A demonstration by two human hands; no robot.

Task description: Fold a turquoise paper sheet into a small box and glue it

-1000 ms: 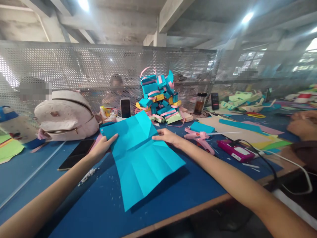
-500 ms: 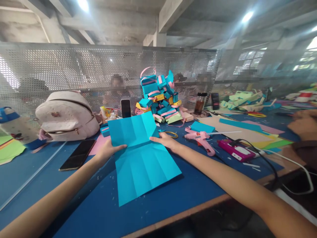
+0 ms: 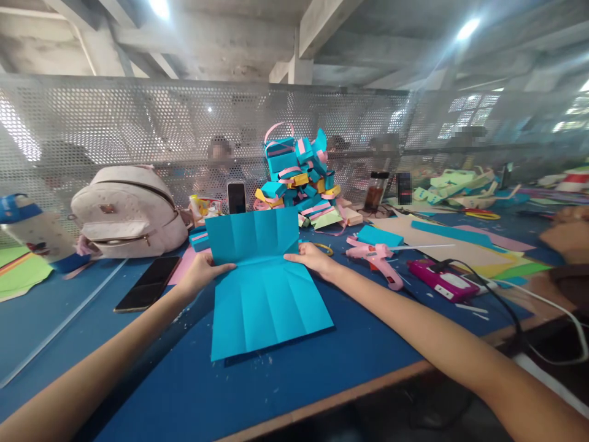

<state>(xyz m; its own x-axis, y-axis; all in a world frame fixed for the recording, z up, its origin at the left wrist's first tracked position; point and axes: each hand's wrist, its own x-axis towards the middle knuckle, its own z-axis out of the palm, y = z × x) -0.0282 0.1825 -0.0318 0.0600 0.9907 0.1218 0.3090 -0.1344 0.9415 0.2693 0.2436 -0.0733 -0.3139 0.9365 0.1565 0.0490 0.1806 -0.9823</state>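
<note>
Blue sheet [image 3: 269, 301]: was held over the table [image 3: 280, 393]; long axis apparently ran near to far, bent at a cross crease.
Left hand [image 3: 202, 274]: pinched the left edge by the crease, thumb on top.
Right hand [image 3: 316, 260]: pinched the edge opposite; neither was clearly nearer.
Glue gun [image 3: 375, 253]: lay right of this hand.
Paper boxes [image 3: 281, 162]: stood piled beyond.

At the center of the frame, the left hand [image 3: 201, 272] and the right hand [image 3: 316, 259] hold a creased blue sheet [image 3: 269, 307] by its side edges. A pale backpack [image 3: 126, 215] stands at middle left, and a pink glue gun [image 3: 375, 253] lies right of center.
</note>
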